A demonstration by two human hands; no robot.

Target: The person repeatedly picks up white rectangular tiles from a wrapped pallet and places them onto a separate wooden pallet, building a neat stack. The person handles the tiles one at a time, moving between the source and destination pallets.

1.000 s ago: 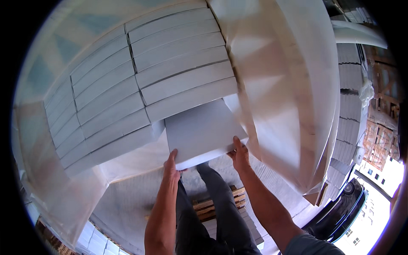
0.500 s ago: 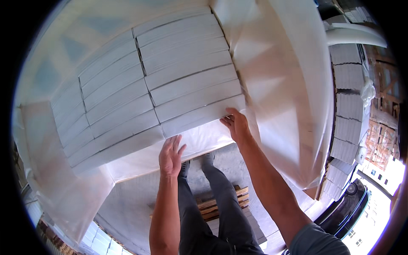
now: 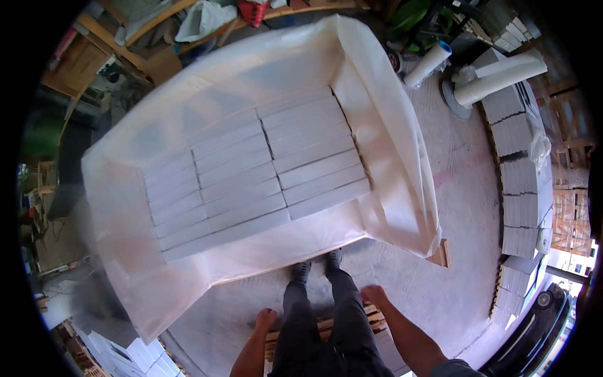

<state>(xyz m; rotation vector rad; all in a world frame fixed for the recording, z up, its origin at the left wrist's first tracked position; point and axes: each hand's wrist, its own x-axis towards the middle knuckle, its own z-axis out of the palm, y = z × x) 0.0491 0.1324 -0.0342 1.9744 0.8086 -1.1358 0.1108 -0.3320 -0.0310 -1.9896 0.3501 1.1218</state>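
Two rows of white flat slabs (image 3: 251, 173) stand packed on edge inside a big translucent plastic liner (image 3: 389, 157) whose sides stand up around the stack. I stand at its near edge, feet close to the liner. My left hand (image 3: 264, 317) hangs by my left leg with the fingers curled and nothing in it. My right hand (image 3: 375, 295) is down by my right leg, fingers loosely curled, also holding nothing. Both hands are well clear of the slabs.
A wooden pallet (image 3: 326, 327) lies under my legs. Stacks of grey-white slabs (image 3: 521, 176) line the right side, with white rolls (image 3: 496, 78) beyond them. More white slabs (image 3: 135, 355) sit at lower left. Timber and clutter fill the far side.
Both hands have come off the last slab at the stack's near edge and dropped to my sides. I have stepped back, so the whole stack now lies farther away.
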